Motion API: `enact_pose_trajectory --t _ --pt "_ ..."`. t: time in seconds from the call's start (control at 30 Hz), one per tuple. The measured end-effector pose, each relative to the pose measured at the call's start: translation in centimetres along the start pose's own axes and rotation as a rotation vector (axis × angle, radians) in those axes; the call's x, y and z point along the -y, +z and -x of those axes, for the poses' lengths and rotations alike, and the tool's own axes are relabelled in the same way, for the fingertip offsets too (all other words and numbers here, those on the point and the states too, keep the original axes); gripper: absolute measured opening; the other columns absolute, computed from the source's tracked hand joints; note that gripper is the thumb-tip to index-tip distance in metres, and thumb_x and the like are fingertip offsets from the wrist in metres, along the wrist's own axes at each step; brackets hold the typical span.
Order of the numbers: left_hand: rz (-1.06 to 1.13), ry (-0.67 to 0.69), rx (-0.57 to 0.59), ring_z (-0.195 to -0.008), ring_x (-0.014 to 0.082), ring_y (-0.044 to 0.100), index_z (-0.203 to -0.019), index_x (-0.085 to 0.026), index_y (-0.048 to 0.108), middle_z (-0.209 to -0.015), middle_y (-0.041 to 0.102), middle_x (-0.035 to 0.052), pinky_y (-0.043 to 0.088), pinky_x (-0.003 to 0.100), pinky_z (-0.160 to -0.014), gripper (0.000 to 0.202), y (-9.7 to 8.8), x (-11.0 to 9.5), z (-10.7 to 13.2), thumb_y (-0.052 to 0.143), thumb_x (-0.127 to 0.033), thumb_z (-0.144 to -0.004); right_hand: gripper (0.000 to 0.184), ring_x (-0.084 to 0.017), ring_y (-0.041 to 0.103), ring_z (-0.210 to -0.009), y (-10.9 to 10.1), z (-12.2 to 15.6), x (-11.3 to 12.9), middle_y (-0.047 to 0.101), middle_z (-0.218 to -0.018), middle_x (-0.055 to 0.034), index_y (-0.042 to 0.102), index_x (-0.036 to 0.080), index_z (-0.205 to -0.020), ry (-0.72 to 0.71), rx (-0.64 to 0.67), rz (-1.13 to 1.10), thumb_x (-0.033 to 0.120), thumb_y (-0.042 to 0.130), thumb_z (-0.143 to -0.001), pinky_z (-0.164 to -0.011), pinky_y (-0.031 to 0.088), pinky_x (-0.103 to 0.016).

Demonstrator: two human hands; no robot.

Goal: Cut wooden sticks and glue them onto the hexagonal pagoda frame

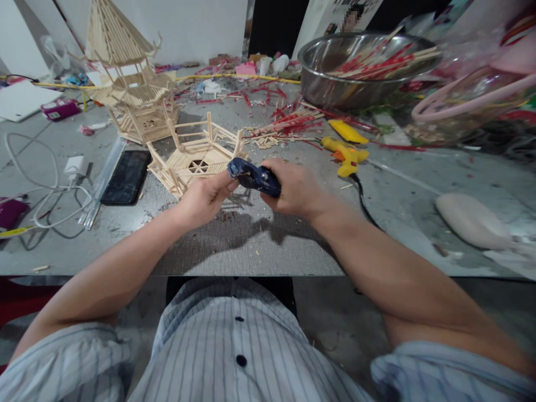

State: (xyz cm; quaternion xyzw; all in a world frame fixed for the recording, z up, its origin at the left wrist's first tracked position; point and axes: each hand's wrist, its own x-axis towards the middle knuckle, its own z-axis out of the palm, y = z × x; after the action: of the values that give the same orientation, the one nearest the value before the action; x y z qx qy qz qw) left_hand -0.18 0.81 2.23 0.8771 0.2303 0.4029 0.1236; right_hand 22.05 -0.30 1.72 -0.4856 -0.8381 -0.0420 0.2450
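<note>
1. Fingers of the right hand (297, 187) wrap round a dark blue hand tool (266, 177), held up over the table (255, 257).
2. Left hand (203, 196) brings its fingertips together at the tool's head; what they pinch, I can't tell.
3. Just beyond sits the stick frame (215, 158).
4. Looks like a trimming step; any squeeze would call for steady aim, fingertips clear.
</note>
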Motion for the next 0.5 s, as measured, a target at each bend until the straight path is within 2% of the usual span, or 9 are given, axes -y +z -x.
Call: enact_pose_trajectory --t 0.5 --pt "0.007 -0.015 0.0 -0.052 0.008 0.033 -0.079 -0.017 0.051 -0.059 0.036 -0.0038 0.033 0.02 -0.048 0.035 0.22 0.08 -0.08 0.034 -0.039 -0.1 0.036 -0.026 0.064 -0.083 0.46 -0.08 -0.11 0.068 -0.095 -0.0099 0.056 0.019 -0.105 0.016 -0.012 0.007 0.034 0.05 -0.072 -0.069 0.046 -0.037"
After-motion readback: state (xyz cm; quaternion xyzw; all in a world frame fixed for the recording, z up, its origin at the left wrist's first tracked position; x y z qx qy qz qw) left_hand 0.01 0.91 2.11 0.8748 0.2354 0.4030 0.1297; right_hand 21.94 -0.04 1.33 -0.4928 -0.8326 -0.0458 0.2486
